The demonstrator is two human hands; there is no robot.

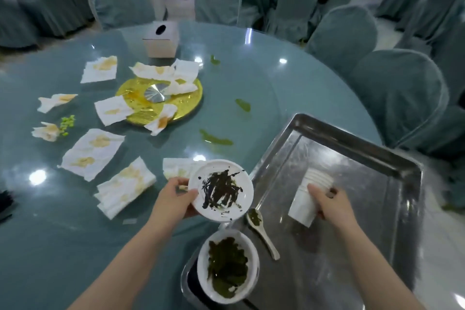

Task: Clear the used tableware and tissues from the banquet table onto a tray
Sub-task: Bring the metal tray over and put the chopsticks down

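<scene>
Head view:
- Left hand (pixel 176 194) pinches the plate (pixel 221 190) at its left rim, thumb on top. The plate hangs over the table (pixel 276 83), right at the tray's (pixel 352 143) left edge and not yet on it. It is smeared with dark sauce.
- Right hand (pixel 332 206) is wrapped round a stack of cups (pixel 309 194) lying on its side mid-tray. Can't tell if the stack rests on the metal or is just above it.
- Bowl (pixel 227 265) with green leftovers sits in the tray's near-left corner. Spoon (pixel 261 229) lies on the tray between bowl and plate.
- Tissues (pixel 93 153), many and stained, are spread over the left half of the table and over the gold hub (pixel 161 100), none cleared yet. Green smears (pixel 216 138) are on the glass. Tissue box (pixel 161 39) is at the far side.

Step in hand, as I read it: land the plate and the cups on the tray.

How to do it well:
- Keep the plate level, since the sauce looks wet.
- Carry it over the rim, don't drag it across.
- Set it in the bare patch beyond the spoon, left of the cups. Don't put it on the spoon handle, it would rock.
- Park the cups against a tray wall, or stand them up, so they can't roll.
- Leave the far half free for the tissues.
</scene>
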